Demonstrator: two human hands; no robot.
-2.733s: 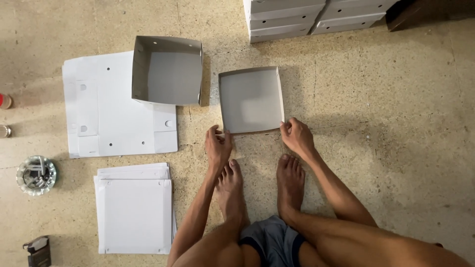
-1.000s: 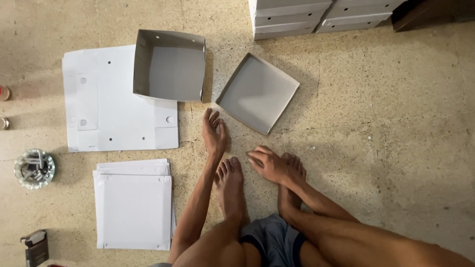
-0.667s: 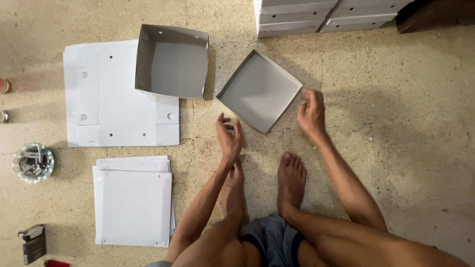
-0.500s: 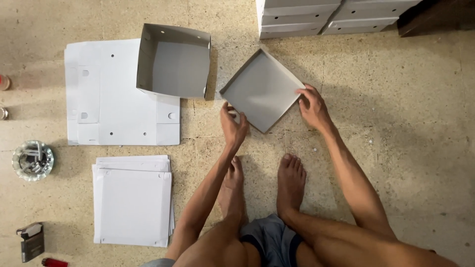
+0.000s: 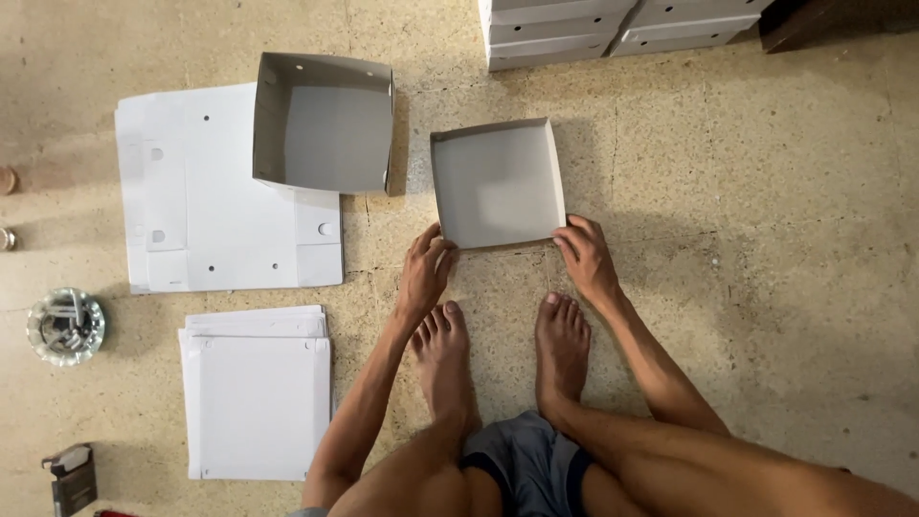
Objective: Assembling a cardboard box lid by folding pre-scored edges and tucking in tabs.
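While both hands are set at the near edge of the shallow white tray (image 5: 498,182), the tray lies flat on the floor (image 5: 747,239), open side up. The left hand (image 5: 424,273) is placed at the near left corner, and its fingers are curled softly against the low wall there. The right hand (image 5: 586,258) is placed at the near right corner, with its fingertips bent onto the edge. Neither hand is closed tight; the tray is only touched and steadied, not lifted.

To do this well, it is judged that both corners should be pressed evenly, so the thin card is not bent. The walls should be kept straight up, and the push should be gentle and the same on each side.

Just beyond the left hand, a deeper box (image 5: 323,123) with small holes is seen, resting partly on a big flat sheet of white card (image 5: 206,206). Nearer than that hand, a stack of flat white sheets (image 5: 257,393) is laid. Two bare feet (image 5: 503,349) are planted just behind the hands. Far past the tray, finished white boxes (image 5: 613,27) are piled up. Well out to the left, a glass dish (image 5: 65,325) and a small dark object (image 5: 72,479) are found. The floor is rough, speckled and sandy in colour, and the light is dim.
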